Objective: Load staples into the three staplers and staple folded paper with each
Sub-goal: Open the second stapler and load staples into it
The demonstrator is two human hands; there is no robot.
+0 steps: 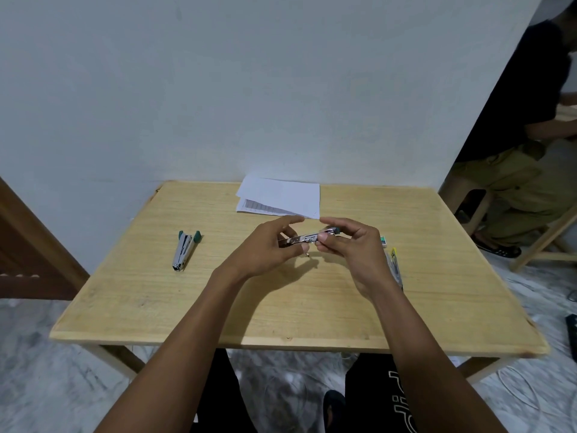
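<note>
Both hands hold a small metal stapler [307, 238] above the middle of the wooden table [218, 307]. My left hand [265, 248] grips its left end from below, index finger stretched out. My right hand [349, 245] pinches its right end, where a dark green tip shows. A second stapler [184, 250] with green handles lies on the table to the left. A third stapler [395, 267], clear with yellow, lies at the right, partly hidden by my right wrist. Next to it sits a small green-and-white staple box [384, 240]. Sheets of paper [281, 198] lie at the table's far edge.
The table stands against a pale wall [218, 89]. Another person [530, 151] sits on a stool at the right, beside a second wooden table. A small speck [307, 254] lies on the table below the held stapler. Cables lie on the floor at the right.
</note>
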